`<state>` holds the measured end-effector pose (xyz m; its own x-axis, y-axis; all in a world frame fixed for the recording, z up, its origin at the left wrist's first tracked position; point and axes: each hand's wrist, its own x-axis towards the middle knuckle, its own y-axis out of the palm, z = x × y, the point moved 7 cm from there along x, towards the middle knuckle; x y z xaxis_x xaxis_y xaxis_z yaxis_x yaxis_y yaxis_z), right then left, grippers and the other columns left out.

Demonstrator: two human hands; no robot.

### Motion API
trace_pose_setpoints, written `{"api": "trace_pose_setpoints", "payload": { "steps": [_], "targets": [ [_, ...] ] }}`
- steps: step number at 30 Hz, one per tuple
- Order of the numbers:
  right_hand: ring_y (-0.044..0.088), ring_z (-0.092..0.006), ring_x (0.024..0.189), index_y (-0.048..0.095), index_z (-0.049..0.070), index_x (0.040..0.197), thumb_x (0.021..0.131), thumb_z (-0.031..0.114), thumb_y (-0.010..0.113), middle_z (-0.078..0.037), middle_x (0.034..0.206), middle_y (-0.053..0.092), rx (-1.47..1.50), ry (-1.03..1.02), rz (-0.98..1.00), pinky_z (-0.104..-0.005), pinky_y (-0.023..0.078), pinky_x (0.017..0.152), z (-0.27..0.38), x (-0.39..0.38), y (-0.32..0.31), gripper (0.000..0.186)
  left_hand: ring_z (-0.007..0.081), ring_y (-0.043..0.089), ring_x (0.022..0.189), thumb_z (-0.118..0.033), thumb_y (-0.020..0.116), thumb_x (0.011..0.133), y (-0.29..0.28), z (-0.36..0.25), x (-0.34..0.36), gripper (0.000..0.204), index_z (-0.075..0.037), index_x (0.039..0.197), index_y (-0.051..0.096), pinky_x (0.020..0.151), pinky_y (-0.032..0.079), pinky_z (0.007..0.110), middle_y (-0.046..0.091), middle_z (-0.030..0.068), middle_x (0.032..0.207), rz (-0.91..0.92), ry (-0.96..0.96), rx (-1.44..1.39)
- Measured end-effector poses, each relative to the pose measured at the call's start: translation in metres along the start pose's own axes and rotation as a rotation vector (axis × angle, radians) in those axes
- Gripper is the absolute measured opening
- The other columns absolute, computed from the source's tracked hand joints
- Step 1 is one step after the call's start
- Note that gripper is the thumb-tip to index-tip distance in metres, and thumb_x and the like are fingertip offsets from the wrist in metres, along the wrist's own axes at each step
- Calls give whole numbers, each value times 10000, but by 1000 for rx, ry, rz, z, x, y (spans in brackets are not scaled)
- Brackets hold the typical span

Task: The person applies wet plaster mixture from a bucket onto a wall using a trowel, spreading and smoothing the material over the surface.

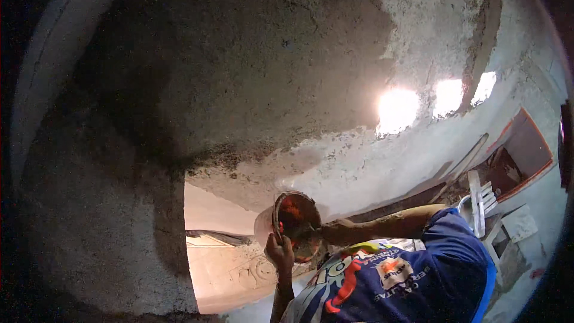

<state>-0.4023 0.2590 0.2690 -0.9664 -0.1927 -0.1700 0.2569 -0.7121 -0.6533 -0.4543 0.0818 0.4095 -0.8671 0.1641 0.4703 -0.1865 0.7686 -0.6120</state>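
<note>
A round bucket (261,227) is tipped so that its open mouth shows, with dark reddish and grey stuff inside. My left hand (280,251) grips the rim of the bucket, fingers wrapped over the near left edge. My right hand (338,231) is closed at the right side of the bucket's mouth. What it holds there, if anything, is dark and hard to make out. Behind the bucket rises a rough wall (269,54), its upper part coated in dark, damp-looking plaster and its lower band pale.
At lower left the wall ends at a lit opening (218,206). Three bright openings (397,110) pierce the wall at right. A long pole (463,164) leans near a recess with an orange-red edge (526,137). Pale wooden boards (476,203) and rubble lie at far right.
</note>
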Motion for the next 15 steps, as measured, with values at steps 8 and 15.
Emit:
{"api": "trace_pose_setpoints", "payload": {
  "steps": [8, 15],
  "targets": [
    [649, -231, 793, 553, 97, 1174, 924, 231, 534, -91, 894, 654, 247, -46, 97, -359, 514, 663, 2, 1, 8, 284, 422, 508, 586, -190, 619, 771, -7, 6, -2, 221, -16, 750, 484, 545, 407, 449, 468, 204, 627, 11, 53, -14],
    [678, -278, 857, 614, 69, 1100, 832, 184, 615, -135, 982, 683, -170, -231, -19, -409, 526, 751, 23, -19, -31, 291, 351, 486, 536, -78, 598, 805, -27, -5, -13, 192, -25, 701, 446, 513, 404, 396, 464, 170, 619, -86, 54, -37]
  ]
}}
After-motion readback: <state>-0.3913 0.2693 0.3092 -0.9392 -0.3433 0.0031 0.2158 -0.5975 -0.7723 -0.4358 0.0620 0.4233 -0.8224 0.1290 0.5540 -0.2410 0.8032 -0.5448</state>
